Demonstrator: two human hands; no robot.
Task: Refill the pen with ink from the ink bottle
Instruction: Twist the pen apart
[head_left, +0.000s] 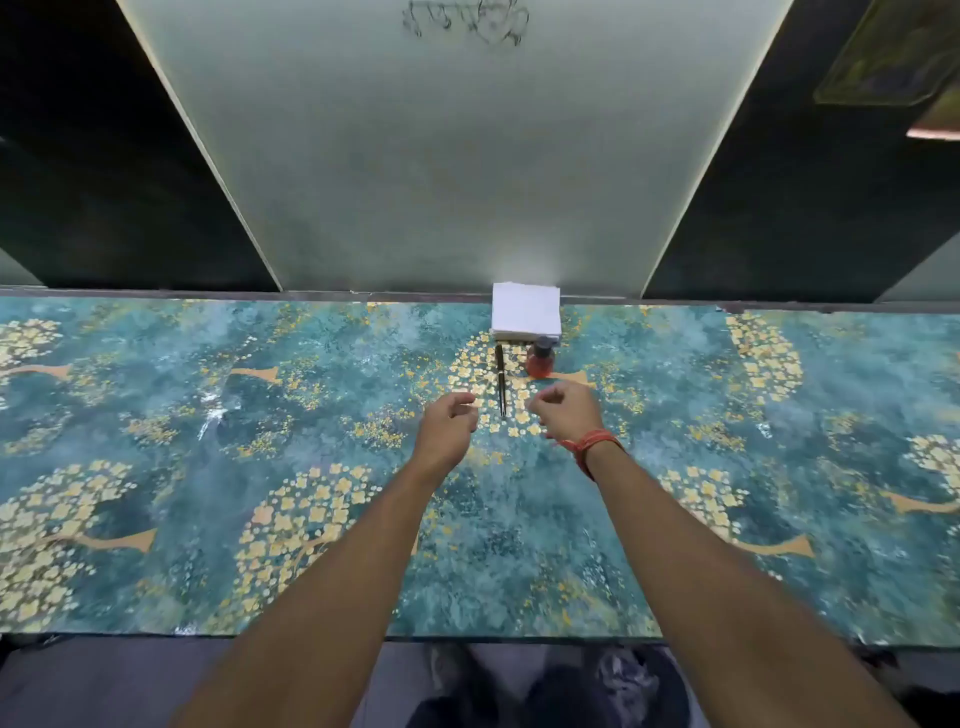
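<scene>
A dark slim pen (501, 379) lies on the table, pointing away from me, near the far edge. Just to its right stands a small ink bottle (541, 358) with red ink and a dark cap on. My left hand (448, 426) hovers just left of the pen's near end, fingers loosely curled and holding nothing. My right hand (566, 413), with a red thread band at the wrist, hovers just right of the pen's near end, fingers curled and empty. Neither hand touches the pen or the bottle.
A stack of white paper squares (525, 316) sits behind the pen and bottle against the wall. The table (208, 415) wears a teal cover with gold flowers. A pale wall panel rises behind; dark panels flank it.
</scene>
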